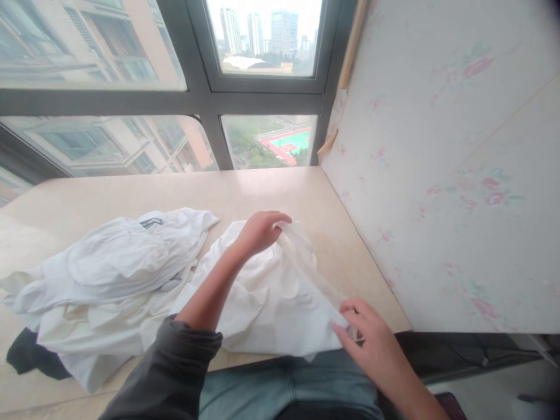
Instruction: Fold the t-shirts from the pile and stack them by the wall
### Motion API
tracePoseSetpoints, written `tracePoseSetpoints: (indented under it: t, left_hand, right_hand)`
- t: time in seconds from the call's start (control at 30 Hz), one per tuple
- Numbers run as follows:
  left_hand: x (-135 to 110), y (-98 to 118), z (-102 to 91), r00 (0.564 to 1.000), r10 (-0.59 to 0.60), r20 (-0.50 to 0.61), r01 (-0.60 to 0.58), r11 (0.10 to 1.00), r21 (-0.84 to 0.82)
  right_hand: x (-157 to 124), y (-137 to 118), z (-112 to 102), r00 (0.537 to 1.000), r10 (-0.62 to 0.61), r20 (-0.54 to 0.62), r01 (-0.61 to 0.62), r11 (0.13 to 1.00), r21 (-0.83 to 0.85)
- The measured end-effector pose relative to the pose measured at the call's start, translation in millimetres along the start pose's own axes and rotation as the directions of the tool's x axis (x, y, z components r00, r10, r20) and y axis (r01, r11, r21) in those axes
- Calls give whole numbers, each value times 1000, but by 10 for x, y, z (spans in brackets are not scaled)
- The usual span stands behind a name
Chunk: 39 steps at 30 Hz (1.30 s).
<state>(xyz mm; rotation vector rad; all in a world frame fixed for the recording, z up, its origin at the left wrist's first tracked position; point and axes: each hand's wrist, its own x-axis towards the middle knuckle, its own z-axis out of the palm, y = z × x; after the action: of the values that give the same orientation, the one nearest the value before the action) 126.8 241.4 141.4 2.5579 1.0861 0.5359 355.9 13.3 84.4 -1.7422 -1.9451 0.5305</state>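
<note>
A white cloth [280,309] lies on the pale ledge [266,186] below the window [271,140], directly in front of the person, its near edge reaching over the grey-green trousers [280,391]. The left hand [262,230] reaches across the cloth to its far side, fingers pointing right and curled nearly closed, gripping the edge between thumb and fingers. The right hand [363,329] is at the near right corner, fingers pointing left toward the cloth; its thumb and forefinger are slightly apart with the edge pinched between them, the other fingers loosely bent. Between the hands this edge runs fairly straight, slanting from the window side down toward the person's right, with a thin, sheer-looking strip along it. The near edge runs roughly left to right, along the front of the ledge. Left of the straight edge the cloth is bunched in folds, so the long axis of the whole piece cannot be told, nor which end is its top. Just beside it on the left is a heap of white garments [126,262] with a dark label uppermost, and a black cloth [37,353] pokes out beneath the heap's near left side.
</note>
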Motion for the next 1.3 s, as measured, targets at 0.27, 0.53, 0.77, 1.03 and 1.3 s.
tracePoseSetpoints:
  t: [0.27, 0.53, 0.77, 1.03, 1.3]
  left_hand:
    - [-352, 86, -694, 973, -230, -34, 192, 878, -439]
    - [-618, 187, -1109, 896, -417, -152, 342, 866, -364]
    - [-772, -117, -986, 923, -352, 157, 385, 852, -355]
    - [-1068, -441, -405, 932, -361, 34, 356, 929, 101]
    - [-1291, -361, 60, 874, -427, -230, 485, 752, 447]
  right_hand:
    - [672, 2, -485, 817, -156, -555, 204, 979, 26]
    - [1021, -165, -594, 895, -60, -441, 288, 834, 471]
    - [1151, 95, -185, 983, 129, -129, -51, 875, 482]
    - [987, 262, -116, 967, 62, 247, -184, 841, 509]
    - [878, 210, -218, 859, -183, 479, -35, 911, 411]
